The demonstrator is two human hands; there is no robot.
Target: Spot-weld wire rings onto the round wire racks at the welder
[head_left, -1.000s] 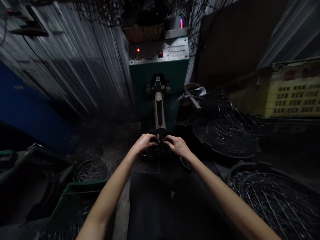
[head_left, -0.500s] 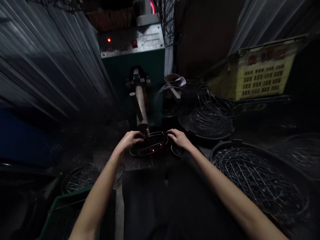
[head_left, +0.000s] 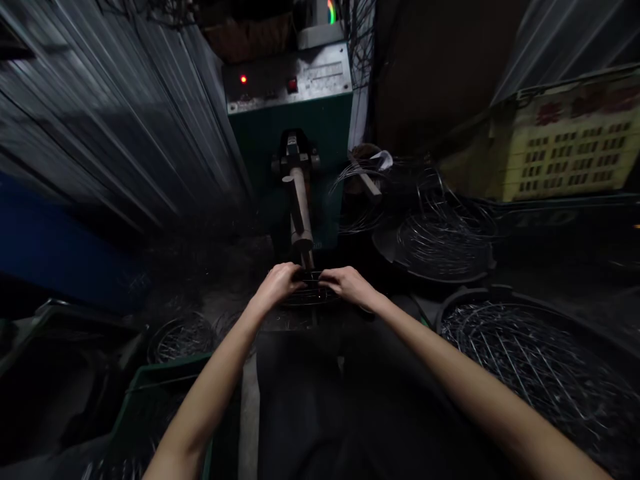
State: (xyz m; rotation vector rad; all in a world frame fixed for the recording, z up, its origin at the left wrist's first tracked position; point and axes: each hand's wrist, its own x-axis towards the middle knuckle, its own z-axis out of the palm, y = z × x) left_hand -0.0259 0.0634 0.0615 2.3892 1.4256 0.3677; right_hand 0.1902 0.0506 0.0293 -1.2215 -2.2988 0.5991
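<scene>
A thin wire frame [head_left: 306,305] with rounded ends lies low under the tip of the machine's arm [head_left: 301,208]. My left hand [head_left: 280,283] is closed in a pinch at the frame's left side, thumb and fingers near the tip. From the right, my right hand [head_left: 351,285] pinches wire just across from it, only a small gap between the two hands. A tiny reddish glow shows on the wire between them. Dimness and my fingers hide parts of the frame. The green machine [head_left: 245,137] stands directly ahead, with a red light lit on its panel.
To the right, a dark round tub [head_left: 445,305] holds many short wire pieces and a wire grid. Behind it a basin [head_left: 385,250] carries looped wires. A yellow crate [head_left: 515,177] stands far right. A green crate [head_left: 131,400] sits at lower left.
My right hand has moved in left toward my left hand and now pinches wire. The frame looks flatter and its bright glowing spots have faded. The view has shifted slightly left.
</scene>
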